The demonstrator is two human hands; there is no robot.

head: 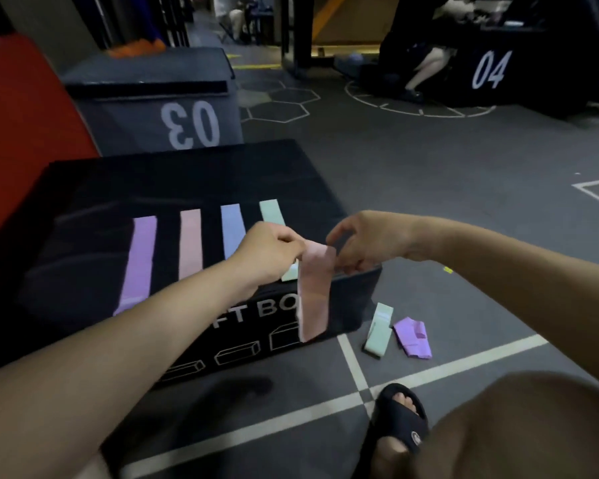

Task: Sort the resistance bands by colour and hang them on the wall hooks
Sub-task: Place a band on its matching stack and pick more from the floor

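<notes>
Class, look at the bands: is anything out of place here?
Yes. A green band and a crumpled purple band lie on the floor beside the black box, not in the neat row on top.

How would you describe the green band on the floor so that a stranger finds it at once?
Start at the black box with four bands laid on top. On the floor by its right front corner lie two bands. The green band is the nearer to the box, long and folded flat, unlike the crumpled purple band beside it.
</notes>
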